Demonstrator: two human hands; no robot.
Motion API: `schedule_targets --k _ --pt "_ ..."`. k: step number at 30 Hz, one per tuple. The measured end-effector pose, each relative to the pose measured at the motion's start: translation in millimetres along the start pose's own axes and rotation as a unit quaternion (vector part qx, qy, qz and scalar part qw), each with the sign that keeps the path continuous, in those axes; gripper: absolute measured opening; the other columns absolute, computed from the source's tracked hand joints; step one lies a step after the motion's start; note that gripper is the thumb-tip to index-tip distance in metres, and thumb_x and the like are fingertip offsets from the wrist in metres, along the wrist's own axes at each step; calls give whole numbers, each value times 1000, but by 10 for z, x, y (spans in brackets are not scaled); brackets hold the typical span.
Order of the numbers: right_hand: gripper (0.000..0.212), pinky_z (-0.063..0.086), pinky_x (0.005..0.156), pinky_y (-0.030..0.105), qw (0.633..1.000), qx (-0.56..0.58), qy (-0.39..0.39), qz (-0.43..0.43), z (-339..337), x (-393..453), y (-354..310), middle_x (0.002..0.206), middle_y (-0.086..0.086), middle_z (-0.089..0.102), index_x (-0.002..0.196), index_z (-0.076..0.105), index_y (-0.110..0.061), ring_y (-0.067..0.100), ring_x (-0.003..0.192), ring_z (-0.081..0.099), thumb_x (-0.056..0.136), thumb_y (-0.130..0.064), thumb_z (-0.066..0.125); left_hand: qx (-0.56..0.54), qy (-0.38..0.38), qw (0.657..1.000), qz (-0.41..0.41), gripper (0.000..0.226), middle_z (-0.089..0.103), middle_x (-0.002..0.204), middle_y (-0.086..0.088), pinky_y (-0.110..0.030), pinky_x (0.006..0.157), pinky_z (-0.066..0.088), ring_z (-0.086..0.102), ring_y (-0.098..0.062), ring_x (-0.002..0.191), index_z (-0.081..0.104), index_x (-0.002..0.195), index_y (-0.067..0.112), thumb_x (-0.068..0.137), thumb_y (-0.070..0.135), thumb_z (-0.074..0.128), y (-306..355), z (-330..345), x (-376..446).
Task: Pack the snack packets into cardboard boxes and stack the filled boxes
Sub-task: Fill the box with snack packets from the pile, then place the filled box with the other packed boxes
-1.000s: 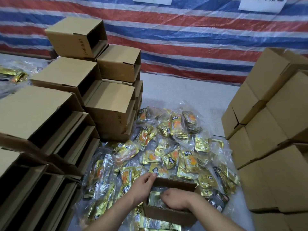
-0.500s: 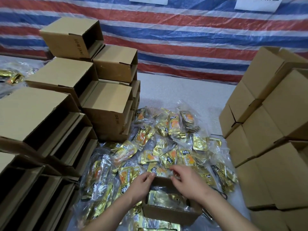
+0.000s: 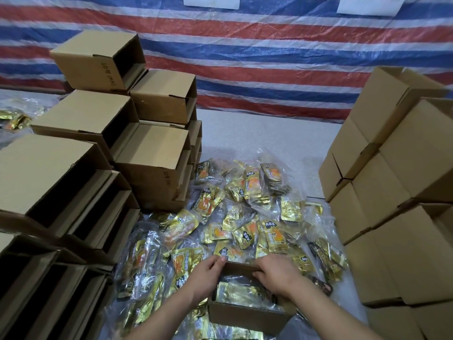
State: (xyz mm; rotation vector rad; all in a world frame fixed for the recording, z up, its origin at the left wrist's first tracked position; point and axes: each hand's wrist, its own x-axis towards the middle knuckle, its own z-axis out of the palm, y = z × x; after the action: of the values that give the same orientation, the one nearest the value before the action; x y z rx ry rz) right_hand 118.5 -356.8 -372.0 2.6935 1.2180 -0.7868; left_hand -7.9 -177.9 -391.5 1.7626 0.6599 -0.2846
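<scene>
A small open cardboard box (image 3: 245, 315) sits in front of me on a heap of gold snack packets (image 3: 245, 217) in clear bags. Gold packets (image 3: 235, 294) lie inside the box. My left hand (image 3: 208, 273) grips the box's far left corner, thumb on the far flap. My right hand (image 3: 277, 273) holds the far flap at its right end, fingers curled over the edge. Both forearms reach in from the bottom of the view.
Empty open boxes (image 3: 85, 133) are stacked on their sides at the left, several high. Closed boxes (image 3: 397, 168) are stacked at the right. A striped red, white and blue tarp (image 3: 245, 50) hangs behind. More packets (image 3: 17, 119) lie at the far left.
My right hand came out of the box, moved to its far edge and now holds the far flap. My left hand stayed at the far left corner.
</scene>
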Motion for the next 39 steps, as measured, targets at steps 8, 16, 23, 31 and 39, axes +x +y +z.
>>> schedule_targets --k 8,16,23,31,39 --pt "20 48 77 35 998 56 20 15 -3 -65 39 104 3 68 110 63 -25 26 99 63 99 -37 52 10 38 999 -1 16 57 98 18 -4 66 45 53 6 83 53 109 34 105 43 40 262 -23 -67" --pt "15 46 75 33 991 125 28 46 -19 -159 63 90 -3 62 103 65 -29 22 91 61 97 -37 54 143 105 980 91 63 37 150 11 -29 113 28 35 -2 128 34 151 29 96 55 51 270 2 -395" --pt "15 45 67 30 978 190 27 84 -145 -282 105 77 -9 57 96 65 -29 15 77 59 99 -38 53 -79 136 986 -53 103 17 165 -6 -43 119 29 26 -27 148 9 160 19 83 63 61 232 177 -500" --pt "25 48 63 32 942 283 105 149 -350 -436 164 87 -2 65 112 63 -18 14 74 61 104 -31 43 -198 83 975 -55 116 14 166 -5 -51 108 39 32 -36 145 -2 159 29 68 78 51 705 413 -400" --pt "27 43 53 21 895 360 126 232 -218 -473 75 83 -6 61 120 57 -13 4 68 59 105 -27 40 -25 21 999 -16 64 20 165 -10 -53 114 37 37 -38 142 0 160 22 106 34 31 934 674 -163"
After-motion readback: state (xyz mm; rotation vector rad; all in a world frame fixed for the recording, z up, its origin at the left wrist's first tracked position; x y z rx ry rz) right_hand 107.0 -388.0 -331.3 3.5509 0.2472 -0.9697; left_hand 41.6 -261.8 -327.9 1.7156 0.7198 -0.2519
